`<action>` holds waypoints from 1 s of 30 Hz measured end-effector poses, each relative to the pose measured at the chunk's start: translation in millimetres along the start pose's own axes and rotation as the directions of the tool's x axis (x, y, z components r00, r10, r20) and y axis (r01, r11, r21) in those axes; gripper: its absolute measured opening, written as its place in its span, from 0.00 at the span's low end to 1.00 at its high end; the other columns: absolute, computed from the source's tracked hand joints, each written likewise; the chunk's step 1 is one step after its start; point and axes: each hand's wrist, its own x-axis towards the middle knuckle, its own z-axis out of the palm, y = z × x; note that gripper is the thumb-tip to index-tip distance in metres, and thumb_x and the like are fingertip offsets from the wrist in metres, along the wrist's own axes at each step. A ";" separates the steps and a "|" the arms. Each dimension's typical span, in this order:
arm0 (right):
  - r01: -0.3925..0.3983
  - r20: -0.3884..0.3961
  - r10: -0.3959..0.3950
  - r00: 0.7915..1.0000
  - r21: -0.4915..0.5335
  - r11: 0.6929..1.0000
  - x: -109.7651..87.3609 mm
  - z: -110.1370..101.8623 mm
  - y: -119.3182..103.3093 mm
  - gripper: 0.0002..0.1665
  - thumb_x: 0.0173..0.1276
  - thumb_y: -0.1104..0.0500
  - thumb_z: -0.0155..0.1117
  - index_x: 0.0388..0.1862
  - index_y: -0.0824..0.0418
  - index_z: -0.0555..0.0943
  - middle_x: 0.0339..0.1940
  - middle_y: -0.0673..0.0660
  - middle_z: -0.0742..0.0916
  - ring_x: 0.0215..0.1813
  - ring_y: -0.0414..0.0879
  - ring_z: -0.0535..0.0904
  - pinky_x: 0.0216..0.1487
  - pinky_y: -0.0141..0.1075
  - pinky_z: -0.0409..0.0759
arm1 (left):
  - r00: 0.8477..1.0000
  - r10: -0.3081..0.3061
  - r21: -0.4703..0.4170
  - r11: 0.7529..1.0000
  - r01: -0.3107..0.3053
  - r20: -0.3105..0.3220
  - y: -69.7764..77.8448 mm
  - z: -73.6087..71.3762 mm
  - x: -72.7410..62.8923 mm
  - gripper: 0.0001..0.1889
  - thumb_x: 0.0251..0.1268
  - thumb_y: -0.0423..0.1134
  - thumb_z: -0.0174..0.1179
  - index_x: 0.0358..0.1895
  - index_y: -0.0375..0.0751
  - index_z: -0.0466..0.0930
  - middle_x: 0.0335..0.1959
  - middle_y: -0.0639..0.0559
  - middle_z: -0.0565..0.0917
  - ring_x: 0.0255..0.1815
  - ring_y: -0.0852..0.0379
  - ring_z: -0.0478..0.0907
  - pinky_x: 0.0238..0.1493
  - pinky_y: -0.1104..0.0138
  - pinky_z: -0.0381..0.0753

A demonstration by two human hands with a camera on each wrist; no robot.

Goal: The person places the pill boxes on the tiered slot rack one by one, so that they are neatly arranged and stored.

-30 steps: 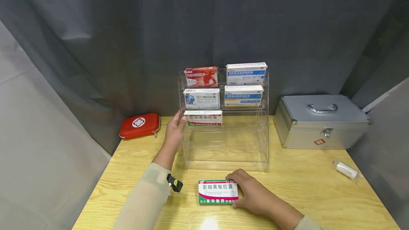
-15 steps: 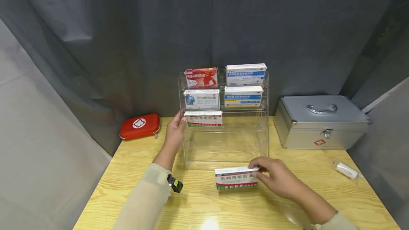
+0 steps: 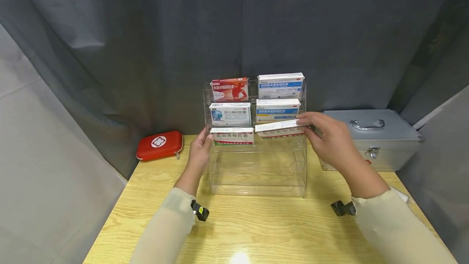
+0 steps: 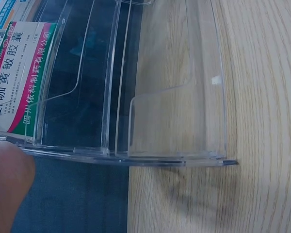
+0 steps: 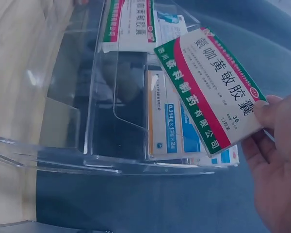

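My right hand (image 3: 331,139) pinches the right end of a white, green and magenta medicine box (image 5: 211,92) between thumb and fingers. In the head view this box is tilted, in front of the right side of the third tier of a clear acrylic display rack (image 3: 256,190). The right wrist view shows it apart from the tier's wall. My left hand (image 3: 200,148) grips the rack's left side, thumb in front. Beside that thumb, a matching medicine box (image 3: 233,137) sits in the third tier's left side. In the left wrist view only part of the thumb (image 4: 9,179) shows.
Above, the rack holds a red box (image 3: 230,89), a grey-white box (image 3: 231,114) and two blue-white boxes, an upper one (image 3: 280,86) and a lower one (image 3: 276,110). A red zip case (image 3: 160,146) lies left; a silver metal case (image 3: 370,133) stands right, partly behind my right hand.
My right hand has lifted the medicine box off the table and carried it up and back to the rack's third tier. The left hand has stayed on the rack's side.
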 end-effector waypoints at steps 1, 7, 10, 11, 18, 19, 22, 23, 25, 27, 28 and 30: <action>0.008 0.003 -0.008 1.000 0.000 1.000 5.5 4.0 1.6 0.15 0.69 0.74 0.75 0.50 0.59 0.91 0.57 0.57 0.93 0.50 0.54 0.92 0.44 0.35 0.82 | 1.000 0.001 -0.001 1.000 -0.001 -0.003 0.0 -0.2 0.0 0.29 0.89 0.40 0.53 0.87 0.50 0.63 0.88 0.52 0.64 0.90 0.50 0.57 0.90 0.53 0.57; -0.078 0.117 0.078 0.990 -0.002 0.997 17.5 28.6 14.4 0.14 0.74 0.71 0.71 0.52 0.56 0.90 0.59 0.58 0.92 0.57 0.59 0.91 0.51 0.55 0.89 | 1.000 0.019 -0.016 1.000 -0.019 0.005 -2.9 0.7 1.5 0.30 0.89 0.37 0.53 0.87 0.45 0.62 0.89 0.49 0.62 0.91 0.47 0.55 0.90 0.52 0.56; -0.131 0.163 0.133 0.978 -0.021 0.991 14.9 36.2 21.0 0.12 0.77 0.69 0.69 0.54 0.58 0.89 0.60 0.59 0.92 0.58 0.60 0.90 0.54 0.58 0.89 | 1.000 0.016 -0.013 1.000 -0.015 0.012 -2.4 1.2 1.3 0.30 0.89 0.38 0.53 0.87 0.46 0.61 0.89 0.50 0.62 0.91 0.48 0.55 0.90 0.53 0.56; -0.145 0.171 0.147 0.974 -0.024 0.989 13.6 38.0 23.1 0.12 0.78 0.69 0.69 0.54 0.59 0.89 0.60 0.60 0.91 0.58 0.60 0.90 0.54 0.58 0.89 | 1.000 0.015 -0.013 1.000 -0.015 0.014 -2.2 1.1 1.6 0.30 0.89 0.39 0.53 0.87 0.46 0.61 0.89 0.50 0.62 0.91 0.49 0.54 0.90 0.53 0.56; -0.161 0.209 0.171 0.963 -0.066 0.985 5.1 45.0 30.9 0.11 0.80 0.68 0.66 0.56 0.62 0.88 0.63 0.61 0.90 0.62 0.63 0.88 0.58 0.60 0.88 | 1.000 0.025 -0.013 1.000 -0.025 0.011 0.0 -1.4 3.0 0.31 0.89 0.39 0.53 0.88 0.44 0.60 0.89 0.50 0.61 0.91 0.49 0.54 0.91 0.54 0.54; -0.156 0.211 0.168 0.963 -0.074 0.985 3.6 45.7 31.3 0.11 0.80 0.68 0.66 0.57 0.62 0.88 0.63 0.62 0.90 0.63 0.63 0.87 0.59 0.60 0.88 | 0.999 0.031 -0.018 0.999 -0.031 0.013 0.2 -1.3 3.2 0.31 0.89 0.39 0.53 0.88 0.44 0.60 0.89 0.49 0.61 0.91 0.49 0.54 0.91 0.54 0.54; -0.117 0.204 0.135 0.970 -0.100 0.988 -0.8 48.2 32.0 0.12 0.78 0.70 0.66 0.56 0.62 0.87 0.62 0.63 0.90 0.64 0.63 0.87 0.61 0.60 0.88 | 0.999 0.035 -0.021 0.999 -0.035 0.017 0.2 -0.9 3.6 0.30 0.89 0.38 0.53 0.87 0.43 0.60 0.89 0.50 0.61 0.91 0.50 0.54 0.91 0.54 0.54; -0.089 0.200 0.111 0.973 -0.117 0.989 -2.1 48.9 32.2 0.12 0.77 0.70 0.67 0.56 0.63 0.86 0.61 0.64 0.90 0.64 0.63 0.87 0.62 0.60 0.88 | 0.999 0.033 -0.019 0.999 -0.032 0.018 -0.1 -0.9 3.6 0.30 0.89 0.38 0.53 0.87 0.44 0.60 0.89 0.50 0.61 0.91 0.50 0.54 0.91 0.54 0.54; -0.016 0.204 0.050 0.978 -0.161 0.987 -4.9 50.3 33.7 0.12 0.76 0.72 0.68 0.55 0.64 0.86 0.59 0.65 0.90 0.63 0.63 0.87 0.62 0.58 0.88 | 0.999 0.029 -0.011 1.000 -0.029 0.018 -0.4 -0.8 3.3 0.30 0.89 0.38 0.52 0.88 0.44 0.59 0.89 0.51 0.60 0.91 0.50 0.53 0.91 0.55 0.54; 0.072 0.230 -0.022 0.973 -0.211 0.975 -7.4 51.5 35.7 0.13 0.74 0.75 0.67 0.53 0.66 0.84 0.57 0.66 0.90 0.62 0.63 0.87 0.60 0.56 0.90 | 1.000 0.026 -0.005 1.000 -0.026 0.018 -0.7 -0.8 3.0 0.30 0.90 0.38 0.52 0.88 0.45 0.59 0.89 0.52 0.60 0.91 0.51 0.53 0.91 0.55 0.54; 0.113 0.247 -0.053 0.967 -0.234 0.966 -8.7 51.8 36.6 0.13 0.73 0.77 0.66 0.52 0.67 0.83 0.56 0.65 0.90 0.61 0.62 0.87 0.59 0.54 0.91 | 0.999 0.026 -0.005 1.000 -0.025 0.019 -0.8 -0.8 2.8 0.30 0.90 0.38 0.52 0.88 0.45 0.59 0.89 0.52 0.60 0.91 0.51 0.53 0.91 0.55 0.54; 0.181 0.280 -0.103 0.954 -0.269 0.946 -11.5 52.6 39.3 0.14 0.72 0.80 0.63 0.51 0.67 0.82 0.54 0.64 0.89 0.60 0.61 0.87 0.58 0.51 0.91 | 0.999 0.030 -0.008 1.000 -0.030 0.020 -1.1 -0.7 2.8 0.30 0.90 0.38 0.51 0.88 0.44 0.58 0.89 0.51 0.60 0.91 0.51 0.53 0.91 0.55 0.53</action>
